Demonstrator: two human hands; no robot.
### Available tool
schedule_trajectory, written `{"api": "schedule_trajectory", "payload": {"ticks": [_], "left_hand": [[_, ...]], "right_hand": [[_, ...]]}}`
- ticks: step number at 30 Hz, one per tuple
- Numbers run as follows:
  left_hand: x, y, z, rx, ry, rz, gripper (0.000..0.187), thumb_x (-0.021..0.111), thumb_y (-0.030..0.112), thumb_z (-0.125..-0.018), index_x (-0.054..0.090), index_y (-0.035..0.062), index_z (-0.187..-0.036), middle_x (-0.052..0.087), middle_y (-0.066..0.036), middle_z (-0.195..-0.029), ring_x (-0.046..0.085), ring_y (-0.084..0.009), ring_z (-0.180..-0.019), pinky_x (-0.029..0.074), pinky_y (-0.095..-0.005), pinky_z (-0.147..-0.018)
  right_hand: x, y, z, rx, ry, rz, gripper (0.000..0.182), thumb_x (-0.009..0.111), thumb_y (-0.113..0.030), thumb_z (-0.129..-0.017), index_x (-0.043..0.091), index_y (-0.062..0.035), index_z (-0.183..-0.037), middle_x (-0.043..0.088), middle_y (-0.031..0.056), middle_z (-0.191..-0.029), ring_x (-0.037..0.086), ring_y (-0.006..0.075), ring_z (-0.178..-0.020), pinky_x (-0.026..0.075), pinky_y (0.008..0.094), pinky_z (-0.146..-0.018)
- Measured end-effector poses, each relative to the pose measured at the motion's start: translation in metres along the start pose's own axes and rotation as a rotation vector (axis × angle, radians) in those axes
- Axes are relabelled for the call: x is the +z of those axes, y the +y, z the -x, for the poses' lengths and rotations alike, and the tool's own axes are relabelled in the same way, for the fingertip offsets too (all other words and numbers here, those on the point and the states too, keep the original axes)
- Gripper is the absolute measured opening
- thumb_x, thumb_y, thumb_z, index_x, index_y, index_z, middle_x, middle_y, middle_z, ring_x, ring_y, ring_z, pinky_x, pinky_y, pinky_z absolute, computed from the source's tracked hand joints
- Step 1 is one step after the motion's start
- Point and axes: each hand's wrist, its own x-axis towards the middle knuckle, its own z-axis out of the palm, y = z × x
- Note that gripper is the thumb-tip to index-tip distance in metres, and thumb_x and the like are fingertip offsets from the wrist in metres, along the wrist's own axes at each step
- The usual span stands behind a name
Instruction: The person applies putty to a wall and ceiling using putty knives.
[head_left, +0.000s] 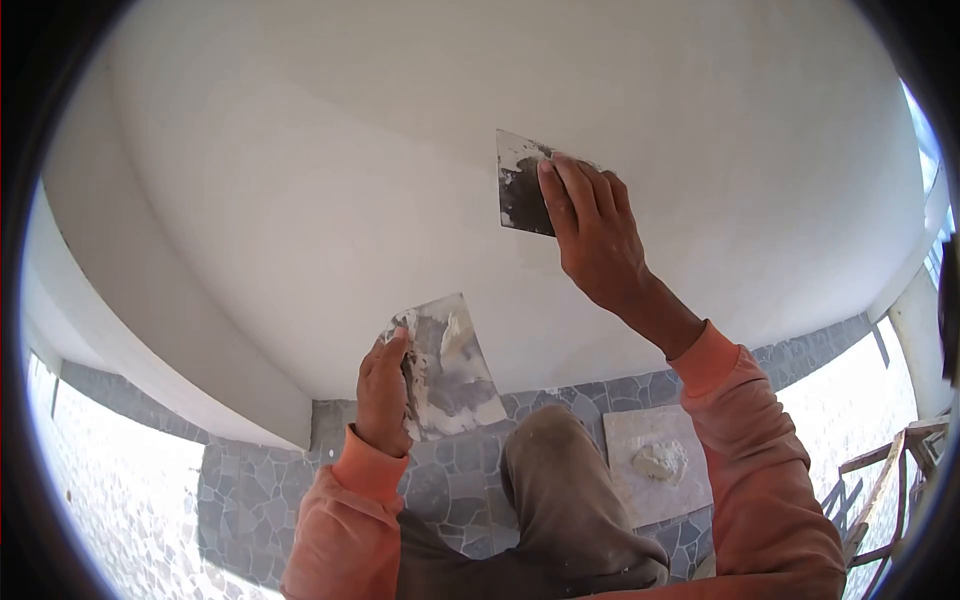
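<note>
My right hand (597, 225) grips a putty scraper (523, 190), a flat dark blade smeared with white filler, which lies against or very close to the white wall (320, 180). Lower and to the left, my left hand (384, 388) is closed on the edge of a second flat blade, a putty-smeared plate (450, 365). Its face carries streaks of white and grey filler, and it is tilted in front of the wall's foot. The fingers of my left hand are partly hidden behind this plate.
On the stone-patterned floor (240, 490) a pale square board (625, 440) bears a heap of white putty (660, 460). My bent knee (555, 450) is between the board and the left hand. A wooden frame (880, 490) stands at right; a wall ledge (170, 310) projects at left.
</note>
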Motion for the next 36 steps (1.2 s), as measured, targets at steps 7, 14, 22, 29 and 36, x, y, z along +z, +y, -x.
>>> {"api": "schedule_trajectory", "payload": {"ticks": [7, 14, 22, 29, 36], "left_hand": [[0.006, 0.002, 0.003, -0.01, 0.016, -0.007, 0.023, 0.048, 0.021, -0.1, 0.059, 0.0017, -0.106, 0.066, -0.006, -0.09, 0.067, -0.0161, -0.074, 0.057, -0.0294, -0.065], [0.003, -0.001, 0.002, 0.001, -0.006, 0.025, 0.024, 0.049, 0.022, -0.1, 0.059, 0.0013, -0.106, 0.067, -0.007, -0.09, 0.068, -0.0163, -0.074, 0.057, -0.0292, -0.065], [-0.001, -0.001, 0.001, -0.006, -0.055, -0.013, 0.031, 0.046, 0.023, -0.1, 0.058, -0.0018, -0.113, 0.067, -0.011, -0.099, 0.069, -0.0213, -0.082, 0.06, -0.0348, -0.073], [0.01, 0.001, 0.005, -0.003, 0.011, 0.025, 0.022, 0.048, 0.022, -0.1, 0.059, 0.0025, -0.104, 0.066, -0.005, -0.085, 0.066, -0.0149, -0.07, 0.056, -0.0283, -0.063], [0.006, 0.001, 0.003, 0.009, -0.024, 0.021, 0.025, 0.048, 0.022, -0.101, 0.059, 0.0004, -0.106, 0.067, -0.007, -0.089, 0.068, -0.0163, -0.073, 0.058, -0.029, -0.065]], "right_hand": [[0.011, 0.034, -0.04, -0.04, -0.019, 0.276, 0.048, 0.059, -0.01, -0.09, 0.05, 0.0047, -0.134, 0.049, 0.0201, -0.13, 0.046, 0.0317, -0.123, 0.043, 0.046, -0.096], [0.028, -0.011, 0.055, -0.194, -0.237, 0.061, 0.047, 0.056, -0.01, -0.092, 0.049, 0.0073, -0.135, 0.049, 0.0226, -0.133, 0.046, 0.0339, -0.125, 0.042, 0.0483, -0.098], [-0.003, 0.027, -0.005, -0.036, 0.066, 0.068, 0.049, 0.061, -0.002, -0.087, 0.049, 0.0075, -0.133, 0.05, 0.0219, -0.129, 0.053, 0.0321, -0.116, 0.044, 0.0457, -0.095], [0.009, 0.032, -0.035, -0.175, -0.054, 0.296, 0.048, 0.057, -0.015, -0.092, 0.05, 0.0008, -0.137, 0.048, 0.0191, -0.135, 0.045, 0.0308, -0.124, 0.041, 0.0467, -0.099], [0.02, -0.015, 0.033, -0.232, -0.213, 0.012, 0.046, 0.056, -0.013, -0.093, 0.05, 0.0024, -0.136, 0.049, 0.0191, -0.134, 0.048, 0.0305, -0.123, 0.042, 0.0472, -0.1]]}}
